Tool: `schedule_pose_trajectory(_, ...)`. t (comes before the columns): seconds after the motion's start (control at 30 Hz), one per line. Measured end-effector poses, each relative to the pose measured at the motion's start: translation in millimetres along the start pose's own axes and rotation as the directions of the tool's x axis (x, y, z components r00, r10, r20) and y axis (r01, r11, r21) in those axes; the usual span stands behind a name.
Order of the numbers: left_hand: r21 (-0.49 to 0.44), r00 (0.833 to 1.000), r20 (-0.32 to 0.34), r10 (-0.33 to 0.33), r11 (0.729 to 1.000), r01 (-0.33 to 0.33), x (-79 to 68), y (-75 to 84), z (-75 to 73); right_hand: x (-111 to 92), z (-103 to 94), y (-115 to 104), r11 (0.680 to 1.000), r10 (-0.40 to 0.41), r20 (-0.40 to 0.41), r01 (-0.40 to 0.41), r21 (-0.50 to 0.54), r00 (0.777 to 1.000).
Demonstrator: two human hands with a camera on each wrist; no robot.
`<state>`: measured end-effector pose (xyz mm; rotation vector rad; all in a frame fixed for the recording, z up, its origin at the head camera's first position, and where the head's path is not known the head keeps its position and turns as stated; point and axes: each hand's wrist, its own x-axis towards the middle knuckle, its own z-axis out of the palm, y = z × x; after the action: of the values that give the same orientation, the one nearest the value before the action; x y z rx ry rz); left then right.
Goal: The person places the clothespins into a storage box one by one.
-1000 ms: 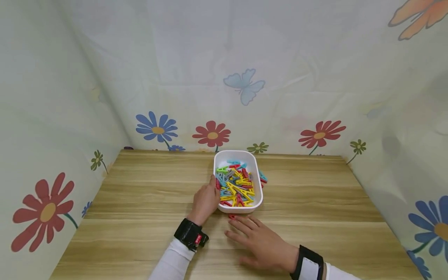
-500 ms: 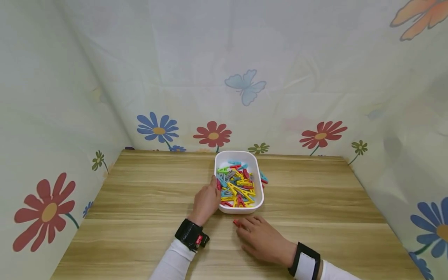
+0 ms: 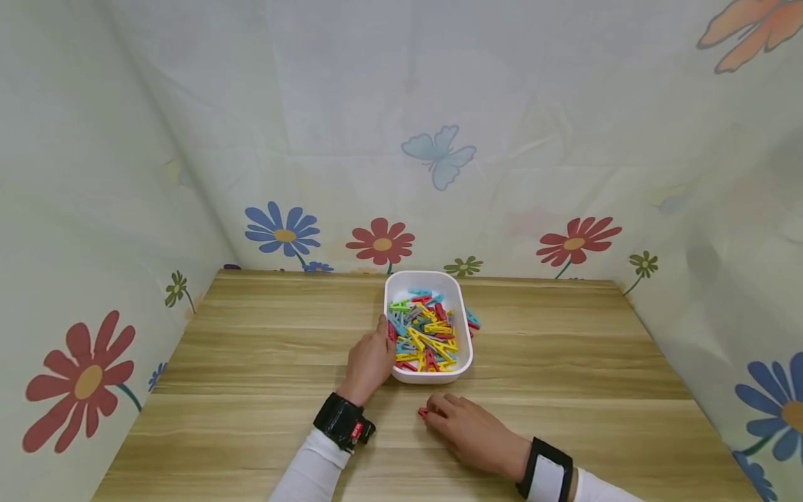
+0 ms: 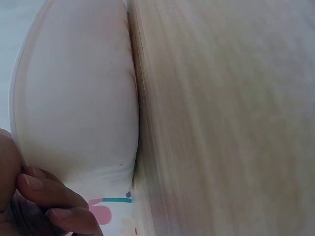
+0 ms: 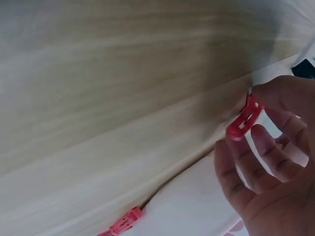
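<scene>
My left hand [image 3: 370,359] holds the left wall of a white plastic basin [image 3: 429,377]. In the left wrist view, curled fingers [image 4: 51,191] meet at the basin's rim. Several clothespins in yellow, red, blue, grey and green [image 3: 433,338] lie loosely heaped inside. In front of the basin, low over the table, my right hand [image 3: 473,432] pinches a red clothespin [image 5: 244,118] between thumb and fingertips. Only the clothespin's tip shows in the head view, sticking out left of the fingers.
A blue clothespin [image 3: 472,318] lies on the wooden table [image 3: 564,348] against the basin's right side, with a bit of red beside it. Another red clothespin [image 5: 126,221] shows beside the basin in the right wrist view. Flower-printed cloth [image 3: 314,139] encloses the table's back and sides.
The right hand's spread fingers have closed on the red clothespin and drawn it slightly toward the front of the table, away from the basin. My left hand and the basin stay put.
</scene>
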<state>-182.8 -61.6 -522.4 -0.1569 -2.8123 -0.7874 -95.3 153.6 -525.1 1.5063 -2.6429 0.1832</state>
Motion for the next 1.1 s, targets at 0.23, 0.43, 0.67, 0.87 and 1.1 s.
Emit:
schedule_pose_trajectory(0.23,-0.006,1.0,0.018,-0.011,1.0,0.011,-0.4,1.2,0.2,0,-17.7,-8,0.996,-0.015,-0.039,0.018,0.088,0.999)
schedule_pose_trajectory(0.43,-0.021,1.0,0.006,-0.001,1.0,0.001,0.7,-0.7,1.7,5,-54.6,-6,0.994,-0.012,-0.178,0.032,0.109,0.984)
schedule_pose_trajectory(0.67,-0.031,1.0,0.01,0.0,1.0,0.0,1.0,-2.8,2.4,27,-81.3,25,0.994,0.024,-0.376,0.018,0.106,0.926)
schedule_pose_trajectory(0.87,-0.022,1.0,0.005,0.003,1.0,-0.003,0.8,-3.3,2.7,54,-84.8,59,0.985,0.121,-0.452,-0.05,0.165,0.884)
schedule_pose_trajectory(1.1,-0.025,1.0,0.005,0.002,1.0,-0.002,0.8,-2.6,2.9,81,-75.4,86,0.972,0.199,-0.411,-0.126,0.197,0.889)
